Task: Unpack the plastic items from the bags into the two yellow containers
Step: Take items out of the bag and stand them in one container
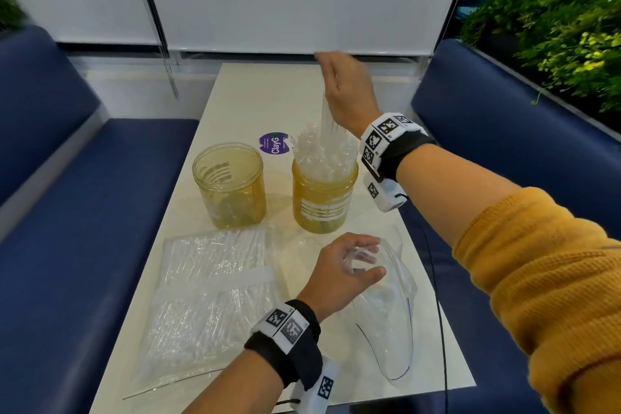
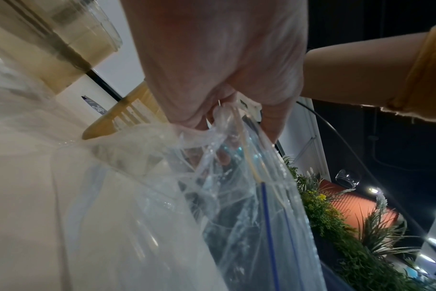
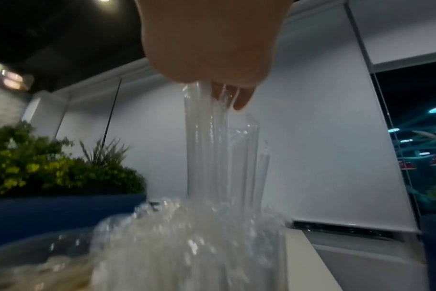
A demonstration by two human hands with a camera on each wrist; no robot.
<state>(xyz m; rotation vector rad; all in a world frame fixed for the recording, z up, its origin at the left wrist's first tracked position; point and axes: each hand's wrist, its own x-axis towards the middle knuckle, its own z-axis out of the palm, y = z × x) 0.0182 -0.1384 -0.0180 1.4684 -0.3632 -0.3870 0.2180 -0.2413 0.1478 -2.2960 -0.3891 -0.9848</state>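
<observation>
Two yellow see-through containers stand mid-table. The left container [image 1: 229, 185] looks nearly empty. The right container [image 1: 323, 197] is packed with clear plastic straws [image 1: 321, 155] that stick out of its top. My right hand [image 1: 339, 84] hovers above it and pinches a small bunch of clear straws [image 3: 212, 141] whose lower ends reach into the container. My left hand [image 1: 349, 265] grips the open mouth of a clear zip bag [image 1: 386, 309] lying on the table near the right edge; the bag [image 2: 236, 206] shows a blue seal line. A second bag [image 1: 208, 299], full of clear straws, lies at the front left.
The white table [image 1: 255, 101] is narrow, with blue benches [image 1: 84, 212] along both sides. A purple round sticker [image 1: 274, 143] lies behind the containers. A black cable [image 1: 437, 296] runs along the table's right edge. Green plants [image 1: 554, 27] stand at the far right.
</observation>
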